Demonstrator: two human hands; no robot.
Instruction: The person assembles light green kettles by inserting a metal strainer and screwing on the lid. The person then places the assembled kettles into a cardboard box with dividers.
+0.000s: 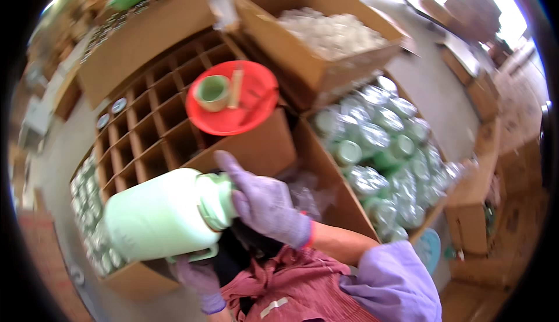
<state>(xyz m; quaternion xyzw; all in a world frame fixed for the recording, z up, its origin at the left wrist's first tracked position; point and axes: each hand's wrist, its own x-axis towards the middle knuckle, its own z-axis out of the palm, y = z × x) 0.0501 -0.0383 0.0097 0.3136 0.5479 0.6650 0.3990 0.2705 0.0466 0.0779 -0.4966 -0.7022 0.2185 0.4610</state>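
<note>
A large mint-green bottle (160,214) with a wide neck and a side handle lies nearly level in front of my body, its neck pointing right. My right hand (268,202), in a lilac glove, is closed on the bottle's neck end, thumb up. Below the bottle, by its handle (204,254), is my left hand (198,280) in a matching glove; it appears to hold the bottle from underneath, and its fingers are mostly hidden. Just beyond, a red round tray (256,118) carries a small green cup (212,92) and a wooden stick (236,88).
The tray rests on a divided carton (152,125); two silver round lids (119,106) sit at its left. On the right stands a carton of plastic-wrapped green bottles (389,125). Behind it, an open carton (297,48) holds clear plastic pieces. Shiny capped items (90,205) fill the left side.
</note>
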